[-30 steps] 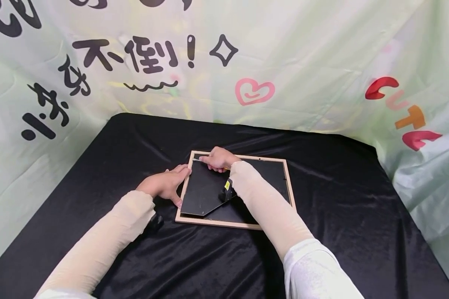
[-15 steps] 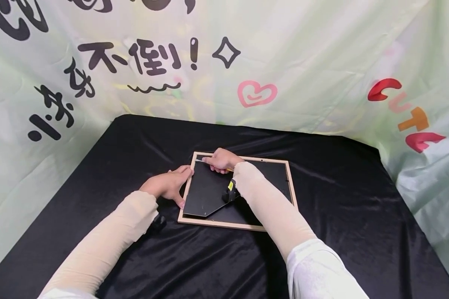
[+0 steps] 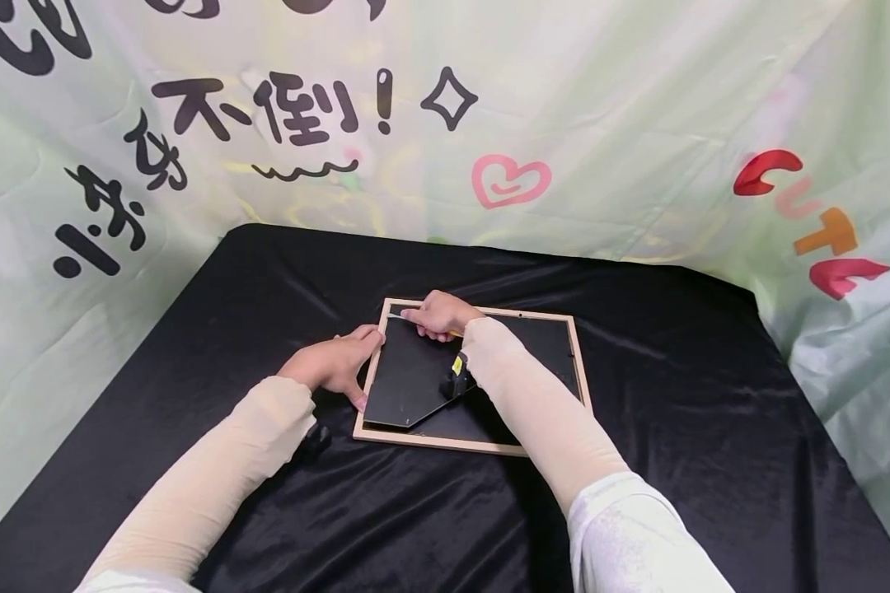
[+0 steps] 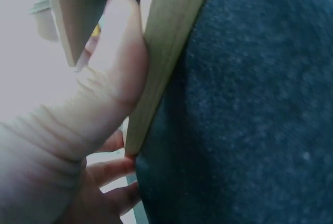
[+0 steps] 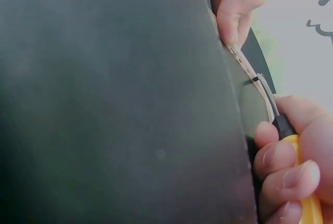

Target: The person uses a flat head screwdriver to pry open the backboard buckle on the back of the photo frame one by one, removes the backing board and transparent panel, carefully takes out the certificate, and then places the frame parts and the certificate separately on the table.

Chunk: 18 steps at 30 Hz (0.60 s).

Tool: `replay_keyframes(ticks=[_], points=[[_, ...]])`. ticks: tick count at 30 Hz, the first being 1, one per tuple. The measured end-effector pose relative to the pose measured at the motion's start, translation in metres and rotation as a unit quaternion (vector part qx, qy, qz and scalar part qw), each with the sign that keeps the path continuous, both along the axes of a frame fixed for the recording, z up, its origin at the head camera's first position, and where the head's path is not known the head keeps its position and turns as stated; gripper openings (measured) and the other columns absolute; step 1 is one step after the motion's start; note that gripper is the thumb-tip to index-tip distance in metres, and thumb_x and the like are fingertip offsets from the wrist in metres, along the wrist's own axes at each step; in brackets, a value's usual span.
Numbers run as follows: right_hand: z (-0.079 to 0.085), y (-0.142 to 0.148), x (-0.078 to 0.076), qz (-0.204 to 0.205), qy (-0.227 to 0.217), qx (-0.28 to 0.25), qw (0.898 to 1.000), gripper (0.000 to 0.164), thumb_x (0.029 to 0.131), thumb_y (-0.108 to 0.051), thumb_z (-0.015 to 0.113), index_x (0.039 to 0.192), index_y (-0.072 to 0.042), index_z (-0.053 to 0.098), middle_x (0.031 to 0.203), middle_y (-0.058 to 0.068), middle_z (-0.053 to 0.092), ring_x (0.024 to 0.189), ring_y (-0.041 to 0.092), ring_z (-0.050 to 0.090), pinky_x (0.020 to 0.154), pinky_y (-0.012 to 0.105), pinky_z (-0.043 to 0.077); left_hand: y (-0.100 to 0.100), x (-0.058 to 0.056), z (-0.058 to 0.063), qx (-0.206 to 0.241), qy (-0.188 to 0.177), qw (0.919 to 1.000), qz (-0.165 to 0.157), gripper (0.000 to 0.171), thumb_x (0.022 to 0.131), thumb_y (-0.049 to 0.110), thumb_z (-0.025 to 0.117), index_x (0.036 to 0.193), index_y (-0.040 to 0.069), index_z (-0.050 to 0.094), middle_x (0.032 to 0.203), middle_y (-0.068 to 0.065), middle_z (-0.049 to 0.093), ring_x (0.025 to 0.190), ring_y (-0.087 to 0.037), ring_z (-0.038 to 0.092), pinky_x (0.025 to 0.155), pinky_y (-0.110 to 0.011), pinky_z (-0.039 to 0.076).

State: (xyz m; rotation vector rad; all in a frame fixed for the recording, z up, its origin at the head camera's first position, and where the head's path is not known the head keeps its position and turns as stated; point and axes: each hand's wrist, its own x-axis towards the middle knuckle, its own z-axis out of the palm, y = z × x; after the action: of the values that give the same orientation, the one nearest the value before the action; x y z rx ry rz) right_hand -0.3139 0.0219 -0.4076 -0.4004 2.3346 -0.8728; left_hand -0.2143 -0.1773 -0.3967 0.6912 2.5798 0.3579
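Head view: we see a picture frame (image 3: 445,446) lying back-up on a black cloth (image 3: 675,461), an angled black panel (image 3: 404,371) over its left part; left hand (image 3: 336,363) spread along the left rail, thumb and fingers apart; right hand (image 3: 439,316) clamped round a yellow-handled screwdriver (image 3: 396,317), shaft toward the far left corner; on the backdrop (image 3: 615,148) we read "不倒!" (image 3: 297,108) and, at right, an orange T (image 3: 831,233); the yellow label (image 3: 456,366) at the right wrist is too small to read.

Left wrist view: we find the thumb straight against the wooden rail; other fingertips at its far end.

Right wrist view: fingers curled round the yellow handle; shaft beside a black clip (image 5: 255,79); we cannot tell whether they touch.
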Motion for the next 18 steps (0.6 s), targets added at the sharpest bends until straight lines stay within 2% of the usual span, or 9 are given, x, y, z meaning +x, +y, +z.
replay_keyframes(ticks=[4,10,18], points=[[-0.0017,0.003,-0.0013,-0.007,-0.008,-0.004,1.0,0.05,0.098,-0.041,0.054,0.063,-0.006,0.059,0.05,0.001,0.048,0.039,0.011,0.042,0.04,0.024,0.036,0.0028,0.0,0.002,0.0,-0.003,1.0,0.002,0.111,0.059,0.029,0.094,0.143,-0.006,0.029,0.148,-0.024,0.023,0.137,-0.036,0.031,0.108,-0.061,0.024],[-0.001,0.0012,0.0012,-0.005,0.001,-0.01,1.0,0.051,0.098,-0.042,0.053,0.062,-0.006,0.06,0.049,0.0,0.048,0.038,0.011,0.042,0.04,0.023,0.037,0.0034,-0.0006,0.0021,-0.008,0.0,0.9998,0.015,0.112,0.055,0.03,0.095,0.141,-0.004,0.032,0.147,-0.023,0.024,0.13,-0.039,0.04,0.108,-0.058,0.026],[0.0019,0.0022,0.0055,-0.012,0.004,-0.007,1.0,0.05,0.099,-0.041,0.052,0.066,-0.005,0.062,0.051,0.001,0.05,0.04,0.011,0.045,0.041,0.024,0.038,0.0086,-0.0021,0.0013,-0.019,-0.01,0.9992,0.033,0.108,0.055,0.024,0.096,0.137,-0.002,0.032,0.143,-0.023,0.025,0.129,-0.037,0.039,0.107,-0.06,0.025]])
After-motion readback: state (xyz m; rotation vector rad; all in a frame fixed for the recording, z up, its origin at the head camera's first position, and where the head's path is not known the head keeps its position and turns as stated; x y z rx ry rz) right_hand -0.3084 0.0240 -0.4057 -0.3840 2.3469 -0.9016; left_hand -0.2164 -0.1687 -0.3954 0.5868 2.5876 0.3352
